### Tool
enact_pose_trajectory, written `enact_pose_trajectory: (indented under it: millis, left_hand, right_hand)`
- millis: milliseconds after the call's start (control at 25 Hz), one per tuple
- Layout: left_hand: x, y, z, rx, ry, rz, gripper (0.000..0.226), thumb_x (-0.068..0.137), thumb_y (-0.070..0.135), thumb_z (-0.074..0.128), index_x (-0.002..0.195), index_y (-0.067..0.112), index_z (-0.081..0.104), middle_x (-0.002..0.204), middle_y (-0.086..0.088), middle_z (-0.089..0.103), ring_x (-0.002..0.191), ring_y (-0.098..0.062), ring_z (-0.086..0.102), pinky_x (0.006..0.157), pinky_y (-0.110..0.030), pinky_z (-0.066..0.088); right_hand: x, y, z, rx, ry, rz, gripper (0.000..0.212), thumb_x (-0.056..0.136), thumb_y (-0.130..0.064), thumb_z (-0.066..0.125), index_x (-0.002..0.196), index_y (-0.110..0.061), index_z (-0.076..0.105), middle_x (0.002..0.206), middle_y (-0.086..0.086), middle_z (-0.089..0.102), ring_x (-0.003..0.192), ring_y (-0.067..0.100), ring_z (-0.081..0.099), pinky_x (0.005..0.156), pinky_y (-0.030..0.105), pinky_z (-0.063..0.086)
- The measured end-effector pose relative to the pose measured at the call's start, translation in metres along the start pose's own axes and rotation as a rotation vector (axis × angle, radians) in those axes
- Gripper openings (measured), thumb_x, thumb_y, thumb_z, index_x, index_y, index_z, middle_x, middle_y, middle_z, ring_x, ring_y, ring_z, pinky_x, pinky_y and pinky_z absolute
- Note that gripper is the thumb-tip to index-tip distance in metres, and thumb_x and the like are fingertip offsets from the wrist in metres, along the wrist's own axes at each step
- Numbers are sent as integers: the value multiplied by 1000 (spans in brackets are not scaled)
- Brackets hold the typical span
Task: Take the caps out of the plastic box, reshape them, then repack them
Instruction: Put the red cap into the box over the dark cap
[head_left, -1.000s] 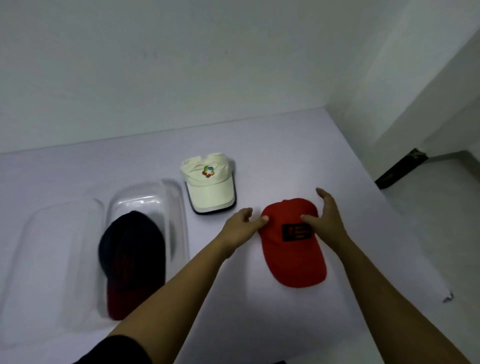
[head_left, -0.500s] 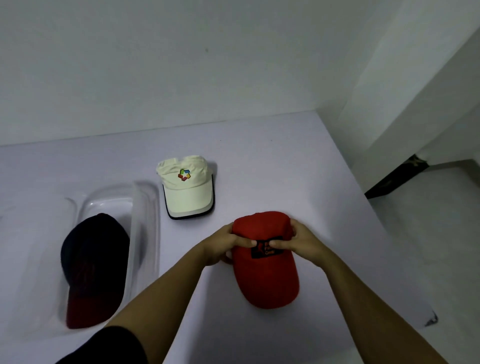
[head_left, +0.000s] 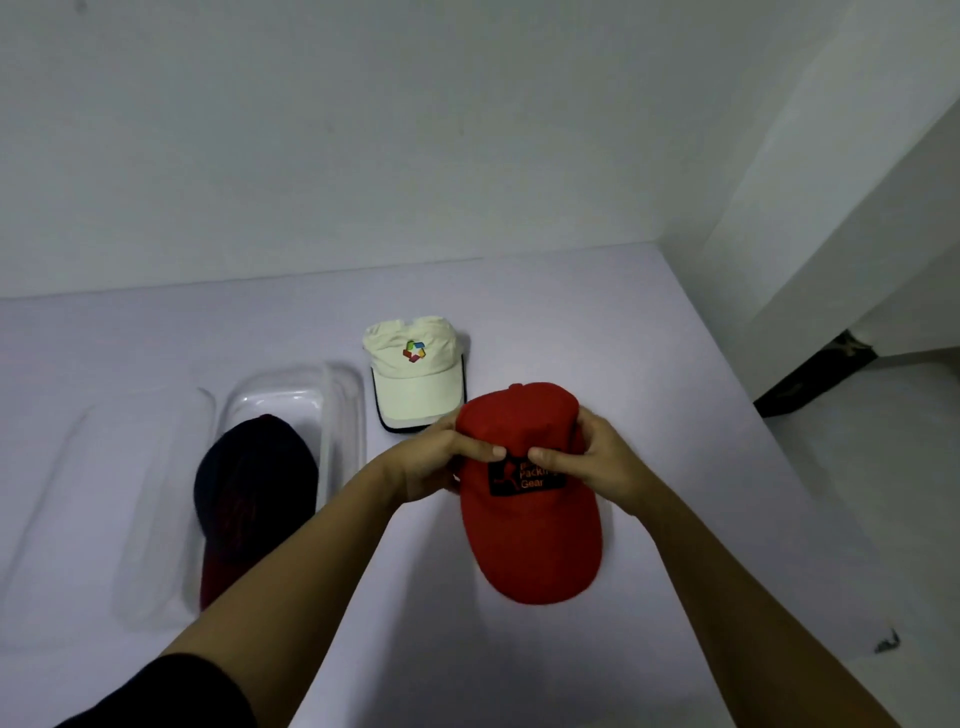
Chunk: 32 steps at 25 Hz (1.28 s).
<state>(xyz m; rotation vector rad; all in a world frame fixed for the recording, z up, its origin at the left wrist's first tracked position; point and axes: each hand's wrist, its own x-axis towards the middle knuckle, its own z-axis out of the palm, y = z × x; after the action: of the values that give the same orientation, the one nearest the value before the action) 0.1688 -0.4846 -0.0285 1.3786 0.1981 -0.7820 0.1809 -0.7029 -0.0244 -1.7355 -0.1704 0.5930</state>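
Note:
A red cap with a black patch on its front is held up over the table, brim toward me. My left hand grips its crown from the left and my right hand from the right, thumbs pressed on top near the patch. A cream cap with a coloured logo lies on the table just behind my left hand. In the clear plastic box at the left lies a dark navy cap with a dark red brim.
The box's clear lid lies flat to the left of the box. The white table meets the wall at the back and ends at its right edge, with floor beyond. A small dark scrap sits near the table's right front corner.
Both hands closed on the red cap's crown and lifted it off the table. My thumbs have moved together onto the top of the crown.

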Motion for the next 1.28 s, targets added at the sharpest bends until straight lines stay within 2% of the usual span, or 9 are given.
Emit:
enact_pose_trajectory:
  millis: [160,320,440,560,680,840,1000,1200,1280]
  left_hand:
    - [-52,23,-40,-57,43,159,45,72,11,69,115,21,64,110,-6,71,104,-28,66,86,-48,54]
    - [-117,47,-99,-2,151,292,41,75,4,70,114,16,64,102,-5,74,93,-25,69,76,-37,58]
    - [-174,68,-153,94,264,392,43,75,6,70,116,18,63,103,-5,73,92,-24,69,74,-35,59]
    - [-224,84,-207,201,386,475,40,79,8,70,115,25,63,105,-1,73,96,-21,70,78,-35,58]
    - [-252,90,-245,260,475,525,38,83,4,65,116,24,63,101,4,75,95,-15,70,76,-29,57]
    - [-258,84,-268,261,524,577,38,84,1,63,117,18,61,98,7,75,93,-11,71,72,-19,55]
    - [-245,75,-280,264,510,589,42,83,3,65,123,15,58,109,0,71,100,-15,69,81,-23,56]
    - [-213,72,-284,234,518,590,43,84,5,65,123,18,56,109,4,69,95,-6,69,79,-19,56]
    - [-199,74,-285,227,510,581,41,84,5,65,121,21,56,106,6,69,92,-3,69,77,-17,56]
  right_hand:
    - [11,-53,51,-22,39,-125,71,64,-34,80,128,-19,52,122,0,65,110,13,64,97,41,52]
    - [32,-103,120,-64,19,-250,57,70,-30,81,117,-37,51,123,-6,61,112,8,61,98,38,51]
    - [51,-134,176,-124,47,-334,81,68,-33,82,132,-31,33,131,-15,48,122,3,47,105,30,40]
    - [72,-127,225,-87,10,-242,106,66,-35,80,146,-26,12,153,-1,26,140,12,26,113,34,26]
    - [85,-86,264,-144,-95,-36,109,70,-34,80,149,-22,5,157,7,18,143,18,21,113,36,27]
    - [104,-48,298,-411,-234,137,133,55,-51,85,150,-21,-5,159,8,12,144,25,20,115,42,28]
    - [120,-45,314,-489,-259,175,148,50,-34,91,147,-23,-20,159,13,8,145,30,17,117,45,24]
    - [114,-51,316,-617,-258,52,136,49,-37,91,148,-25,-1,152,4,23,140,24,26,116,40,27]
    - [99,-54,317,-648,-283,-22,131,55,-36,88,148,-27,-3,150,2,22,139,20,25,115,39,28]
